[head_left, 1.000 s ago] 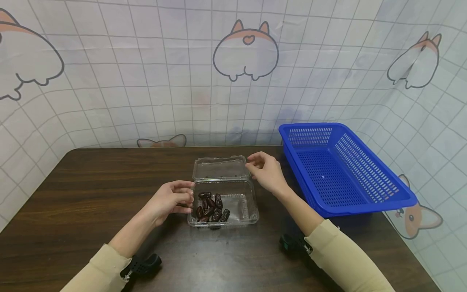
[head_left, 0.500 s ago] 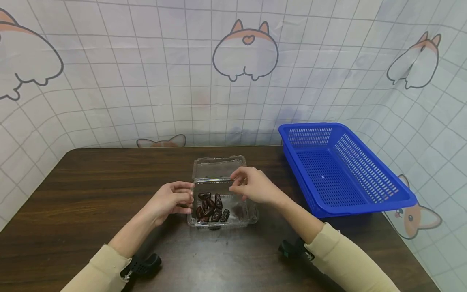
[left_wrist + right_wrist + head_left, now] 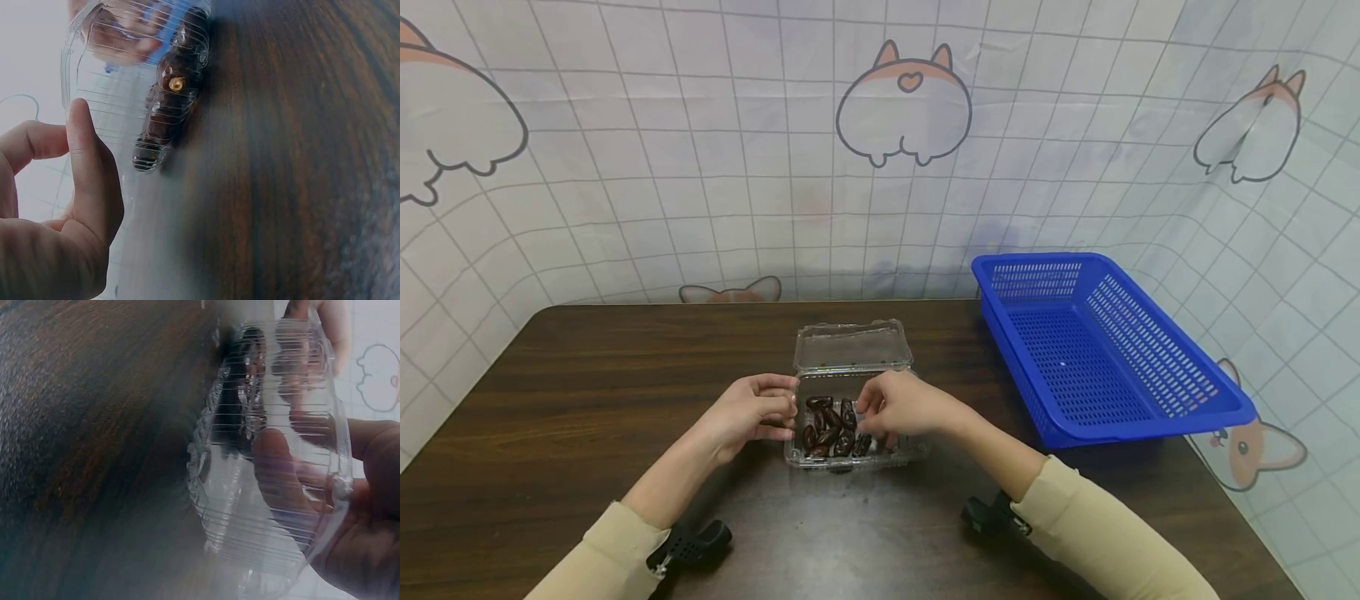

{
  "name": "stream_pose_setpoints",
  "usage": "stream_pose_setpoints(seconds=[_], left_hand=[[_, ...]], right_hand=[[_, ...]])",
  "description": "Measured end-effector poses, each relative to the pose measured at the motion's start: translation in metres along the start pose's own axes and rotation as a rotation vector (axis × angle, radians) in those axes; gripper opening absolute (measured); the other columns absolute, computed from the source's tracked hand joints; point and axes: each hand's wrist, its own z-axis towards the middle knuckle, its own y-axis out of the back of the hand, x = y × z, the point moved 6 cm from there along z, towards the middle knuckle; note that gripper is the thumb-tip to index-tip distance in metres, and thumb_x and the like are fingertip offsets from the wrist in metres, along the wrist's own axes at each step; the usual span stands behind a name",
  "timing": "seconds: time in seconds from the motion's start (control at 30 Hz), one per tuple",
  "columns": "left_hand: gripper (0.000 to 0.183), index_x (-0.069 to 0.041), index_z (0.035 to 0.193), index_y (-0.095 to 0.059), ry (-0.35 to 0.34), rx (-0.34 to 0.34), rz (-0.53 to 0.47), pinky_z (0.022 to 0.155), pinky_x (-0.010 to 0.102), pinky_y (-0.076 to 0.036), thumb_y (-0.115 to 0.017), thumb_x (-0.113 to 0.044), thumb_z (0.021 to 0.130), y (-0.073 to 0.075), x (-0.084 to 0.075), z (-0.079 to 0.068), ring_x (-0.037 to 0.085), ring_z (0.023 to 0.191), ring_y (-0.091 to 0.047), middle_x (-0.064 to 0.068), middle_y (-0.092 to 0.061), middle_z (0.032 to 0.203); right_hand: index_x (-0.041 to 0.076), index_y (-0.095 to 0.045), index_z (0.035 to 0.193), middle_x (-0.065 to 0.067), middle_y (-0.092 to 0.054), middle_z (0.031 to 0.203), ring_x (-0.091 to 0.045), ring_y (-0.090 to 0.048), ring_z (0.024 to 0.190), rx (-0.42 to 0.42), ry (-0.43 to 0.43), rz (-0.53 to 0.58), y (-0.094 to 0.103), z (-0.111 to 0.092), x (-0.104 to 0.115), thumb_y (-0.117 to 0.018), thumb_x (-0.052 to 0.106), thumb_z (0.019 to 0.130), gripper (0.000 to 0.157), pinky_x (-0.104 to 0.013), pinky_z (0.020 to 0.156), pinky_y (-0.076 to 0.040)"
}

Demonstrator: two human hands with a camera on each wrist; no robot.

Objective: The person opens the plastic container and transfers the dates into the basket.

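A clear plastic clamshell box [image 3: 901, 379] stands on the table, lid tipped back. Several dark brown dates [image 3: 827, 437] lie in its left part. My left hand [image 3: 748, 412] touches the box's left wall with its fingertips; the left wrist view shows the fingers [image 3: 81, 144] at the rim. My right hand [image 3: 902, 404] reaches over the right wall into the box, its fingertips right beside the dates. Through the clear wall, the right wrist view shows the thumb [image 3: 275, 456] lowered near the dates [image 3: 247, 394]. No date shows between the right fingers.
A blue plastic basket [image 3: 1000, 333] with slotted sides stands at the right of the table. The dark wooden table [image 3: 625, 358] runs back to a wall covering [image 3: 760, 167] with a grid and cartoon dogs. Each wrist carries a black strapped-on device [image 3: 696, 543].
My right hand has come from beside the lid, leftward and down into the box near the dates. The left hand keeps its place at the box's left side.
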Motion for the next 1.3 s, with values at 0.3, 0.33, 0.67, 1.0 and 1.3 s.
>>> stream_pose_setpoints(seconds=[0.3, 0.33, 0.67, 1.0, 1.3], left_hand=[[0.053, 0.01, 0.143, -0.043, -0.004, -0.003, -0.004, 0.072, 0.032, -0.062, -0.058, 0.0, 0.094, -0.001, -0.001, 0.001, 0.019, 0.082, -0.063, 0.013, -0.06, 0.108], [0.052, 0.01, 0.143, -0.043, -0.005, -0.004, -0.003, 0.072, 0.032, -0.062, -0.058, 0.0, 0.094, 0.0, -0.001, 0.001, 0.018, 0.082, -0.063, 0.013, -0.06, 0.107], [0.051, 0.012, 0.142, -0.043, -0.002, -0.014, -0.006, 0.071, 0.032, -0.062, -0.058, -0.001, 0.094, 0.0, 0.0, -0.001, 0.018, 0.082, -0.063, 0.015, -0.06, 0.109], [0.052, 0.012, 0.141, -0.044, -0.011, -0.015, -0.016, 0.07, 0.032, -0.062, -0.058, 0.0, 0.092, 0.0, -0.002, 0.0, 0.018, 0.081, -0.063, 0.013, -0.06, 0.105], [0.052, 0.012, 0.14, -0.044, -0.011, -0.009, -0.018, 0.07, 0.032, -0.062, -0.057, 0.001, 0.09, -0.001, 0.0, 0.0, 0.019, 0.08, -0.063, 0.013, -0.06, 0.103]], right_hand=[[0.001, -0.071, 0.102, 0.001, -0.07, 0.075, -0.019, -0.069, 0.062, 0.045, -0.024, -0.208, -0.008, 0.003, 0.0, -0.077, 0.006, 0.091, 0.014, -0.028, 0.064, -0.058], [0.002, -0.071, 0.101, 0.001, -0.07, 0.074, -0.018, -0.068, 0.061, 0.048, -0.022, -0.229, -0.009, 0.004, 0.0, -0.077, 0.006, 0.091, 0.013, -0.028, 0.065, -0.057], [0.005, -0.072, 0.092, 0.0, -0.068, 0.08, -0.016, -0.066, 0.056, 0.041, -0.002, -0.265, -0.016, 0.003, 0.003, -0.081, 0.004, 0.087, 0.011, -0.027, 0.053, -0.057], [0.01, -0.066, 0.09, 0.003, -0.065, 0.079, -0.015, -0.06, 0.057, 0.066, 0.023, -0.26, -0.014, 0.004, 0.006, -0.081, 0.005, 0.087, 0.016, -0.03, 0.052, -0.053], [0.012, -0.067, 0.091, 0.006, -0.067, 0.084, -0.01, -0.062, 0.076, 0.041, 0.057, -0.238, -0.014, 0.004, 0.009, -0.082, 0.007, 0.085, 0.017, -0.028, 0.066, -0.053]])
